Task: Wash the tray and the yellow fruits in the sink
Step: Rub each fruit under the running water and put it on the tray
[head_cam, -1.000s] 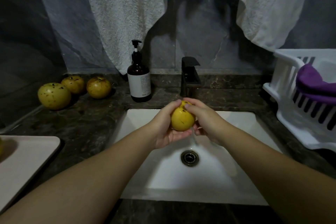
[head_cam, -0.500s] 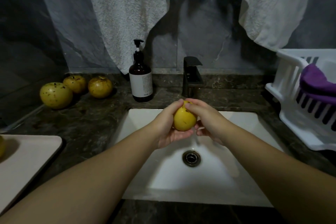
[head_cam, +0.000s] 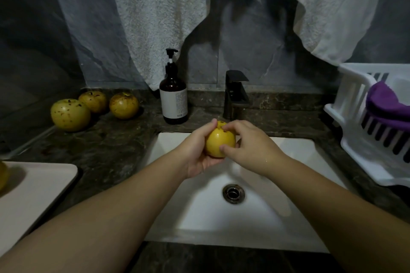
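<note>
Fruit point(head_cam: 220, 144) above sink point(head_cam: 295, 217) (between both hands), faucet point(head_cam: 235, 95) behind, tray point(head_cam: 40, 193) left

Two bare forearms, no sleeves; left hand point(head_cam: 197, 153) and right hand point(head_cam: 250, 146) ungloved

sink point(head_cam: 277, 217) glossy white ceramic | counter point(head_cam: 106, 146) polished stone | towel point(head_cam: 159, 17) rough terry | rack point(head_cam: 355, 117) smooth plastic | faucet point(head_cam: 235, 93) matt black

— Where are we looking from?
— We have one wide-angle head view, facing forward and down, close over the sink point(head_cam: 288, 217), with the wall point(head_cam: 255, 40) straight ahead.
— Any second view?
— None we can compare.
</note>
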